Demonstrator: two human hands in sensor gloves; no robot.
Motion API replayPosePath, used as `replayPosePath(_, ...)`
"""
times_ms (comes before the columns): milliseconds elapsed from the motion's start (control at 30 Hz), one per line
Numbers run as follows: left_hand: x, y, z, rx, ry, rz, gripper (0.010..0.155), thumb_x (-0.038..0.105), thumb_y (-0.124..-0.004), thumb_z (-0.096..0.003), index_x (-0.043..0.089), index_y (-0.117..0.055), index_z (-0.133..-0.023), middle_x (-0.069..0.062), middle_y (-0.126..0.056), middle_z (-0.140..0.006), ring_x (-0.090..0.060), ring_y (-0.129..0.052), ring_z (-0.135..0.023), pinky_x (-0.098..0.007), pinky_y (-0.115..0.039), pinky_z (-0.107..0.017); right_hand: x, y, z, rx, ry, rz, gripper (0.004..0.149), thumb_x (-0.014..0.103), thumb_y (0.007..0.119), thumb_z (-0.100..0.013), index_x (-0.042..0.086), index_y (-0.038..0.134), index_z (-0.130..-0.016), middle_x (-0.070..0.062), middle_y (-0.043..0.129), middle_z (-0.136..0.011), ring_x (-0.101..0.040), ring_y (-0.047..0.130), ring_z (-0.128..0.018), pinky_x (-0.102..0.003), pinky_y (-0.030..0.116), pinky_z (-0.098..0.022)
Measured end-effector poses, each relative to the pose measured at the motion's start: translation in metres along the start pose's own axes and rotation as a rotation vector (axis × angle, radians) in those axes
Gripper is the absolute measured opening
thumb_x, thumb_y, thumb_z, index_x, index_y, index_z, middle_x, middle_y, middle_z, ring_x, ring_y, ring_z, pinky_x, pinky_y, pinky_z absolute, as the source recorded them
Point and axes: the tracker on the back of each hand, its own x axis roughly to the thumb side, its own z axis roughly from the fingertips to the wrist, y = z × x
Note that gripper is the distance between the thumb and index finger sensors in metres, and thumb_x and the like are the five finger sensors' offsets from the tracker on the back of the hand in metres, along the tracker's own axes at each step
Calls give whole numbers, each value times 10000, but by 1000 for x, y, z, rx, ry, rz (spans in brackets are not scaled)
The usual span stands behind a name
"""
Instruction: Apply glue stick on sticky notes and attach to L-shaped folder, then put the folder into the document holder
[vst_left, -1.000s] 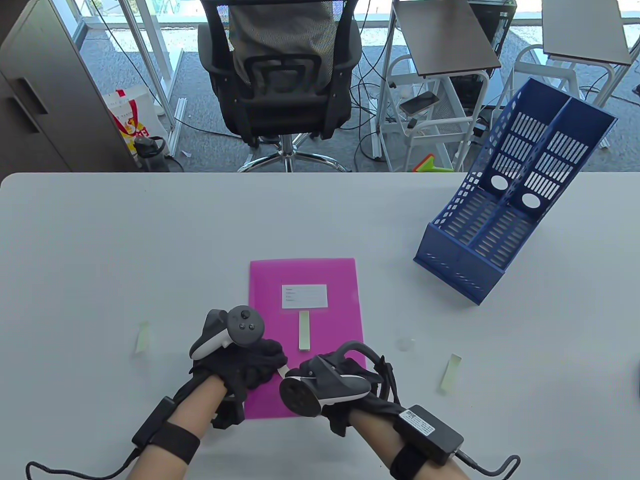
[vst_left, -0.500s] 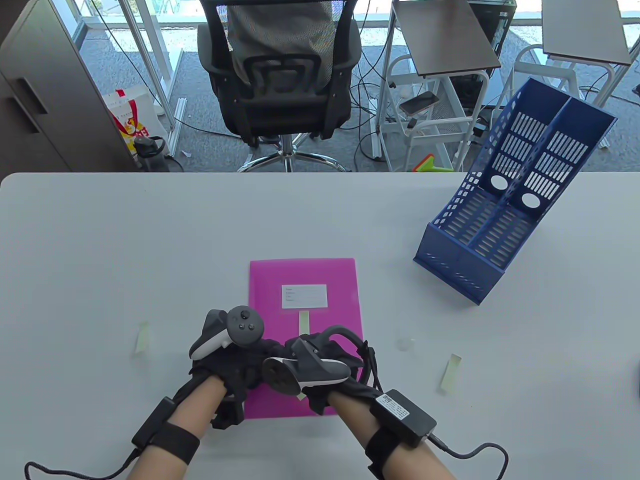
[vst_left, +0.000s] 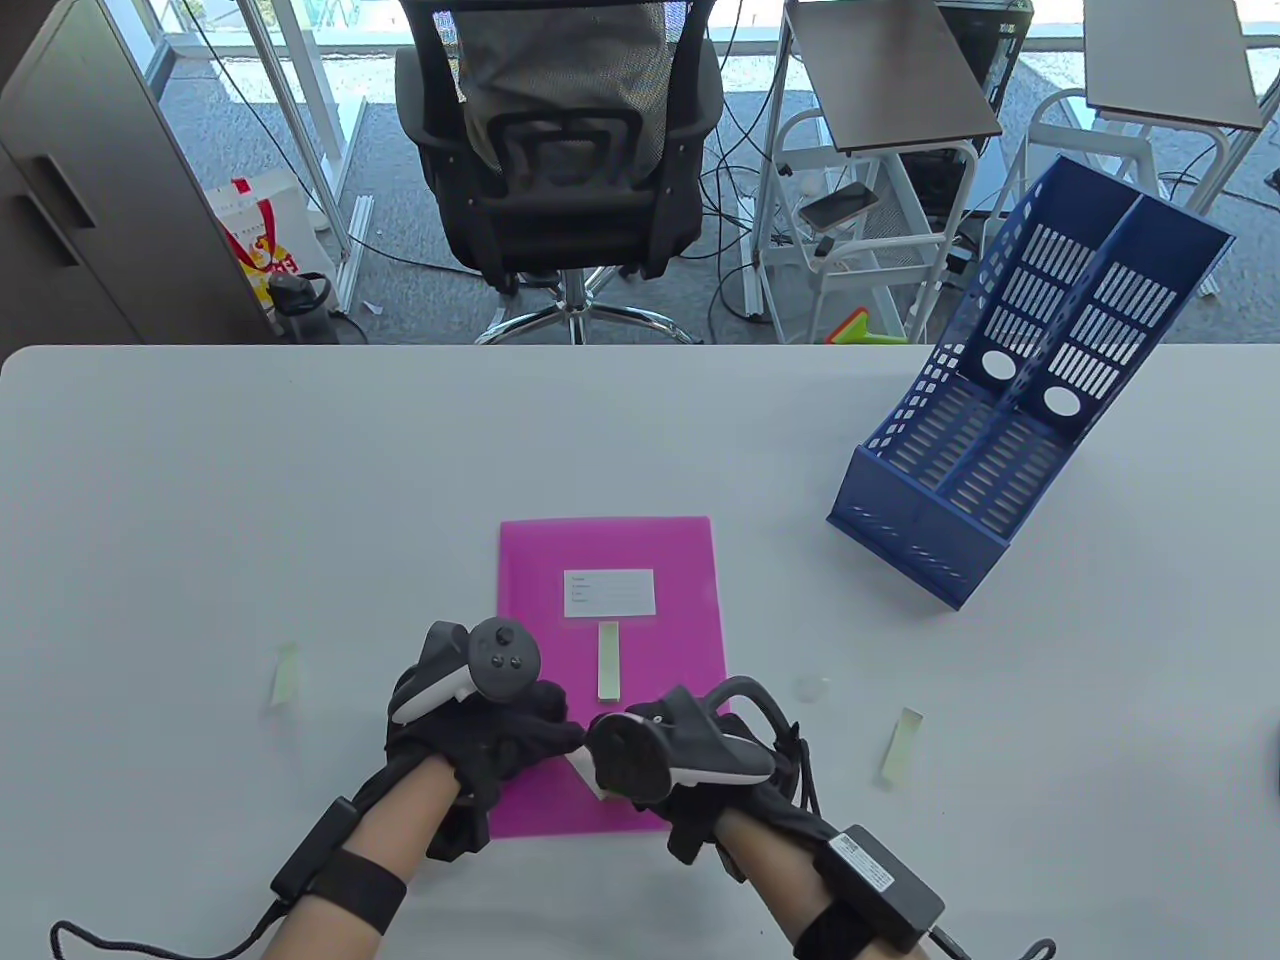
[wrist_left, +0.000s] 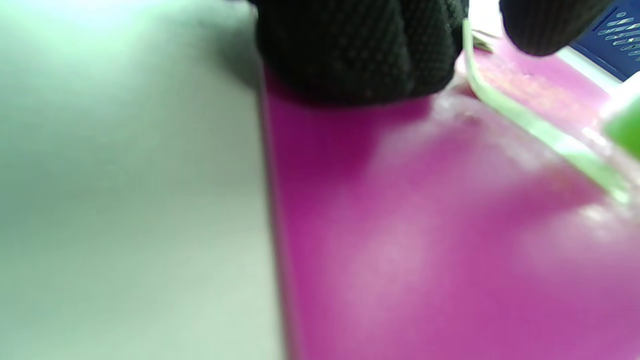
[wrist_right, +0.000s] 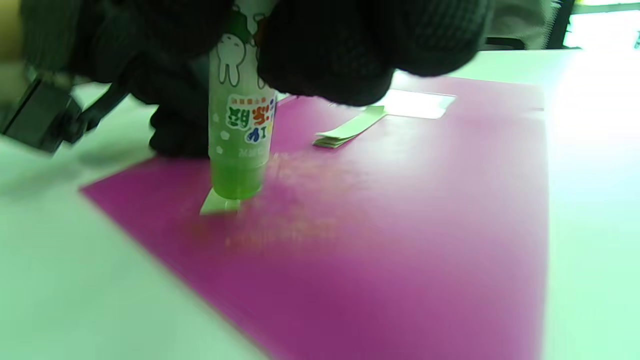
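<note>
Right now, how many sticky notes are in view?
4: one on the folder below its label, one under the glue stick, one left and one right on the table; others may be hidden.

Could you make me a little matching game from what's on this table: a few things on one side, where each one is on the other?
1. glue stick
2. white label
3. blue holder
4. loose note

a. far right of the table
b. left of the folder
c. in the right hand
d. stuck on the folder

1-c, 2-d, 3-a, 4-b
</note>
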Motion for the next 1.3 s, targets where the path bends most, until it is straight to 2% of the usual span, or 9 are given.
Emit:
replayPosePath(200, 2, 1, -1, -17, 11, -19, 449, 525, -792, -467, 224, -752, -797, 28, -896, -512, -142, -960, -276, -244, -821, -227, -60, 7, 20, -203, 304, -522, 484, 351, 721, -578, 116, 486, -930, -154, 789, -875, -295, 913, -647, -437, 801, -524)
replayPosePath(300, 4, 1, -1, -27, 26, -39, 433, 511, -785, -479, 220, -747, -798, 23, -895, -517, -147, -965, -283, -249, -825, -232, -74, 16, 22, -164, 324, -720, 459, 294, 681, -586, 110, 433, -924, -178, 737, -917, -345, 881, -698, -477, 772, -552)
replayPosePath(467, 6, 1, -1, -14, 22, -54, 374, 448, -759, -502, 215, -750, -794, 18, -896, -514, -151, -964, -282, -252, -824, -232, -74, 28, 16, -47, 297, -569, 715, 236, 610, -580, -51, 203, -1093, -210, 651, -952, -353, 782, -741, -530, 686, -618)
replayPosePath(600, 5, 0, 1, -2, 11, -43, 356, 408, -757, -509, 208, -755, -804, 12, -895, -522, -156, -959, -287, -254, -821, -236, -68, 34, 12, -10, 272, -483, 556, 274, 728, -565, 64, 512, -1032, -123, 755, -836, -316, 815, -669, -549, 698, -605)
replayPosePath(700, 7, -1, 2, 10, 8, -57, 354, 397, -751, -513, 201, -758, -807, 6, -898, -526, -159, -961, -290, -255, -822, -239, -61, 35, 12, -49, 214, -401, 500, 338, 686, -574, 117, 559, -1004, -107, 740, -939, -492, 732, -830, -635, 579, -677)
replayPosePath(767, 8, -1, 3, 27, 1, -70, 355, 393, -751, -512, 196, -765, -807, 3, -902, -524, -161, -961, -286, -253, -821, -237, -58, 35, 11, 20, 194, -367, 497, 365, 665, -585, 144, 545, -1014, -123, 635, -1101, -553, 510, -1017, -657, 454, -727)
replayPosePath(867, 11, -1, 5, 23, -12, -102, 367, 395, -743, -516, 202, -763, -828, 3, -904, -551, -158, -967, -309, -243, -826, -255, -59, 41, 10, 114, 204, -339, 495, 381, 660, -594, 149, 540, -1015, -109, 585, -1116, -455, 389, -1076, -620, 424, -747)
replayPosePath(1067, 17, -3, 10, 1, -68, -107, 370, 387, -700, -533, 270, -716, -883, -16, -853, -710, -148, -956, -408, -242, -822, -336, -62, 41, 9, 82, 220, -369, 493, 393, 658, -598, 141, 560, -1009, -110, 622, -1091, -414, 438, -1065, -605, 439, -745)
replayPosePath(1300, 30, -3, 20, 146, -116, -177, 358, 402, -720, -500, 263, -765, -827, -53, -917, -736, -108, -1046, -372, -201, -892, -273, -63, 42, 10, 71, 217, -363, 494, 397, 663, -596, 143, 565, -1007, -106, 627, -1087, -402, 453, -1063, -600, 443, -745)
